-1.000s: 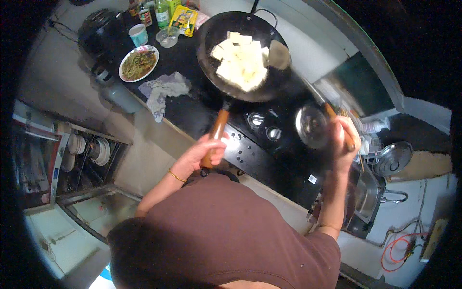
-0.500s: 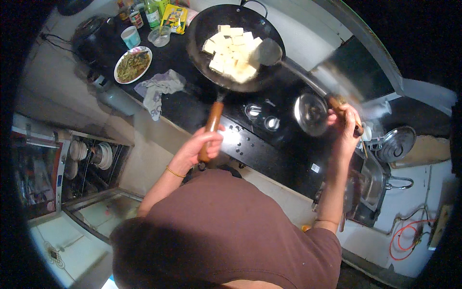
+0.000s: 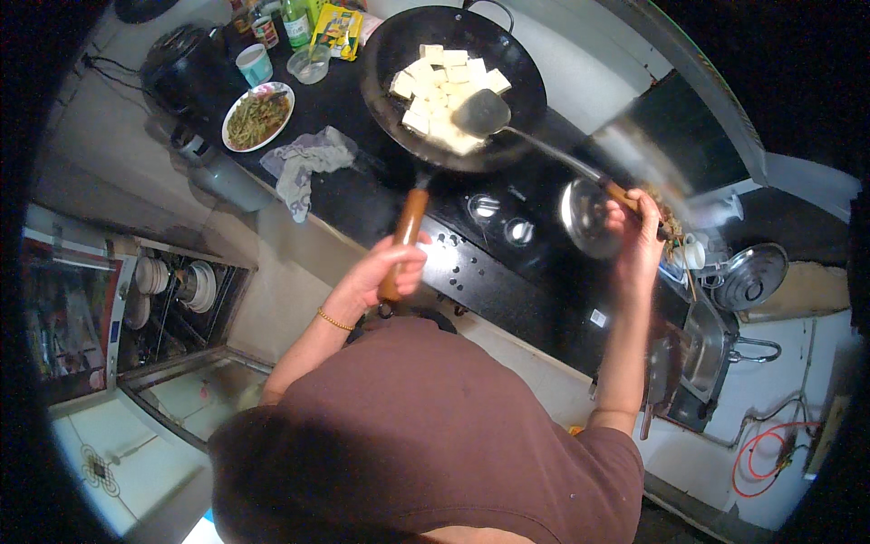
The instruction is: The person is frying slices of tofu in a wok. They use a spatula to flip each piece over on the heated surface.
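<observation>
A dark wok (image 3: 390, 95) sits on the stove, holding a pile of pale tofu pieces (image 3: 433, 82). My left hand (image 3: 391, 270) is wrapped round its wooden handle (image 3: 412, 216). In my right hand (image 3: 642, 231) is the wooden grip of a spatula (image 3: 555, 152). The spatula's broad blade lies over the tofu at the right front of the pile and covers some pieces. Beside the right hand is a round shiny lid or pan (image 3: 580, 213), partly hidden behind the fingers.
A plate of cooked food (image 3: 258, 116) and a crumpled cloth (image 3: 308, 163) lie left of the wok. Behind them stand a cup (image 3: 255, 65), a clear plastic bowl (image 3: 309, 63), bottles (image 3: 296, 25) and a yellow packet (image 3: 336, 33). At the right are a sink (image 3: 705, 349) and a dark lid (image 3: 750, 276).
The spatula blade has moved left and a little toward me, onto the tofu. My right hand has shifted slightly left with it, while the left stays on the wok handle.
</observation>
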Action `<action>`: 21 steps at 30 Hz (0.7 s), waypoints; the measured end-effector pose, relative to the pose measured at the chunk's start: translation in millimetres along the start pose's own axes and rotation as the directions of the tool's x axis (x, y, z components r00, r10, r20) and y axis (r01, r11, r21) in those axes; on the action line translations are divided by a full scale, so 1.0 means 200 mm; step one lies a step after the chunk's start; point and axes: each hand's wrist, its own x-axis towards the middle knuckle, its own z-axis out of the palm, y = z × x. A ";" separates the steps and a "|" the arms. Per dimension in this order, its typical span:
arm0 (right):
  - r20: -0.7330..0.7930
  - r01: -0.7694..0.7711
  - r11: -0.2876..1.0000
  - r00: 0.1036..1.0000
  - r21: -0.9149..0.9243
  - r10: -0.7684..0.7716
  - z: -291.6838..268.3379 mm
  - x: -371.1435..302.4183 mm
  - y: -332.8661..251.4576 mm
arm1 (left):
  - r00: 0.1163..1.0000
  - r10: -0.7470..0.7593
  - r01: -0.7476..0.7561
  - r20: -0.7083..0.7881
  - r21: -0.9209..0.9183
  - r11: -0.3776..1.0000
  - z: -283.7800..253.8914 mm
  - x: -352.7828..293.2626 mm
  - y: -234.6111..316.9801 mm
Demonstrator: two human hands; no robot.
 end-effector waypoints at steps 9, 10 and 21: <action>0.025 -0.025 1.000 0.999 -0.013 0.026 0.02 0.04 0.03 | 1.000 0.000 0.000 -0.005 0.003 1.000 0.00 0.00 0.00; 0.038 -0.025 1.000 0.999 -0.007 0.025 0.02 0.05 0.04 | 1.000 -0.001 0.001 0.002 -0.001 1.000 0.00 0.00 0.00; 0.018 -0.027 0.993 1.000 0.111 0.025 0.14 0.14 0.02 | 0.999 -0.019 0.019 -0.028 -0.014 1.000 0.01 0.00 0.00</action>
